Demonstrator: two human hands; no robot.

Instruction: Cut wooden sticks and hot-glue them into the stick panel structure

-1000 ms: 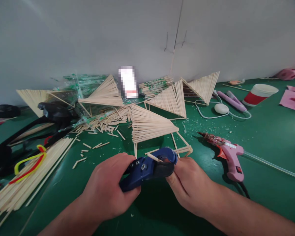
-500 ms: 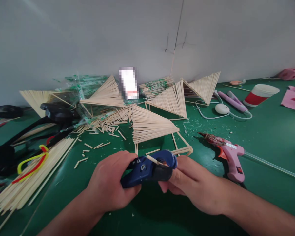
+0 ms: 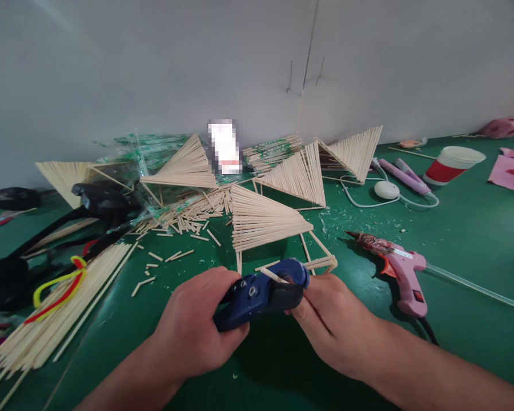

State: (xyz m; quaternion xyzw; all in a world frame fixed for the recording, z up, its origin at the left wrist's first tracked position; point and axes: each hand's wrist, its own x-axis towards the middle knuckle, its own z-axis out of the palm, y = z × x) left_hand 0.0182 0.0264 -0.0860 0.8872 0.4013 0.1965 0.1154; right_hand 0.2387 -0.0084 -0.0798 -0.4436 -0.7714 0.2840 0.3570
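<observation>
My left hand (image 3: 203,319) is wrapped round the handles of a blue pipe cutter (image 3: 257,292). A thin wooden stick (image 3: 274,275) lies across the cutter's jaws. My right hand (image 3: 332,322) pinches the stick just right of the jaws; the fingertips are partly hidden behind the cutter. Directly beyond the hands stands a twisted, fan-like frame (image 3: 265,220) of glued wooden sticks. To the right of my right hand, a pink glue gun (image 3: 405,274) lies on its side with a clear glue stick in its back.
On the green table (image 3: 475,251) lie long sticks (image 3: 77,302) at left and cut pieces (image 3: 192,220) in a pile. More stick frames (image 3: 300,174) stand by the wall, near a phone (image 3: 225,145). A red-and-white cup (image 3: 452,165) and a white cable are at right.
My right hand's lower fingers have drawn in behind the cutter and show less. The cutter and both hands are almost in the same place, with the stick still in the jaws.
</observation>
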